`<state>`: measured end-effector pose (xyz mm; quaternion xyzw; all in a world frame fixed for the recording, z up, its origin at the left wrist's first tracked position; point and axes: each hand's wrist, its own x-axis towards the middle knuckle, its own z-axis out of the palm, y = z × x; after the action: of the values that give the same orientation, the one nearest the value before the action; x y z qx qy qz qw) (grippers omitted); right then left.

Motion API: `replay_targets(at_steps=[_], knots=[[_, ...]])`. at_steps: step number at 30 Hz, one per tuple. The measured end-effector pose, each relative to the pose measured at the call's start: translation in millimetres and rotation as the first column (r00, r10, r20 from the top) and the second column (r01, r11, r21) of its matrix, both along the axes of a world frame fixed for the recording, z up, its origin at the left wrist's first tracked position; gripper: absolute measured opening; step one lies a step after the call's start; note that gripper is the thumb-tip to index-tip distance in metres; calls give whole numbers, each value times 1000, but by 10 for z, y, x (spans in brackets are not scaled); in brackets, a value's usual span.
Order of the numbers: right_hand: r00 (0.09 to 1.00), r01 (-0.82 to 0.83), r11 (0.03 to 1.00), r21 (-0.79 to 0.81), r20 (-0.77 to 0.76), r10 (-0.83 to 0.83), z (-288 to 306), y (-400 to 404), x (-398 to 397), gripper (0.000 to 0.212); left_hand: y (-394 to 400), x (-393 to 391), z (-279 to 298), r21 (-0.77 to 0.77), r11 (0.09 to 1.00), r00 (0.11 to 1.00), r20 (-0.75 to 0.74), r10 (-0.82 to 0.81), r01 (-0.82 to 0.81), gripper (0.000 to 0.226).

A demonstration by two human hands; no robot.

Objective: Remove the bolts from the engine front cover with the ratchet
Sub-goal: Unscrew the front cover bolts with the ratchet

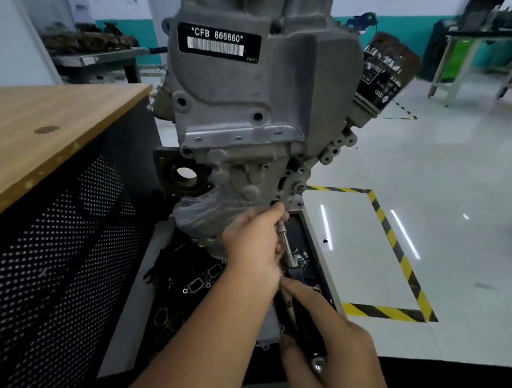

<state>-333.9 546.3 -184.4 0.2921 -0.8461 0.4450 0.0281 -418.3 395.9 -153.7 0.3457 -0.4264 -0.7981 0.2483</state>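
Two hands work the ratchet (290,268): left hand (251,252) grips its extension at the engine cover (245,106); right hand (337,342) grips the handle.

Engine (262,105): centre, upright; label (219,42) on its upper face. Front cover (245,179): lower part of the engine, just above the hands. Oil filter (387,70): on the engine's right side, tilted outward. Cabinet (58,202): left of the engine, close beside it. Tray (130,302): below the engine, between cabinet and taped floor; gaskets (200,281) lie in it. Ratchet (293,280): before the cover's lower right edge, running down toward the viewer. Left hand (251,252): at the ratchet's upper end. Right hand (337,340): on its lower handle. Tape rectangle (395,246): floor, right of the tray. Benches (477,52): behind, far right; another (102,56) behind, left.
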Motion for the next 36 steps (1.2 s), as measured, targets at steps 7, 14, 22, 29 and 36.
replay_targets(at_steps=[7,14,22,29,36], knots=[[981,165,986,-16,103,-162,-69,56,-211,89,150,-248,-220,180,982,996,-76,-42,55,9],[968,247,968,-41,44,-245,-495,-18,-451,59,216,-533,-266,199,980,1000,-21,-11,15,19],[969,235,971,-44,91,-230,-649,-32,-637,58,225,-697,-418,240,971,995,86,-42,21,15],[958,254,961,-104,164,-236,-624,-73,-696,58,196,-787,-468,246,967,995,63,-83,65,13],[957,266,957,-115,149,-248,-618,-57,-763,58,262,-894,-467,322,947,999,30,-22,11,13]])
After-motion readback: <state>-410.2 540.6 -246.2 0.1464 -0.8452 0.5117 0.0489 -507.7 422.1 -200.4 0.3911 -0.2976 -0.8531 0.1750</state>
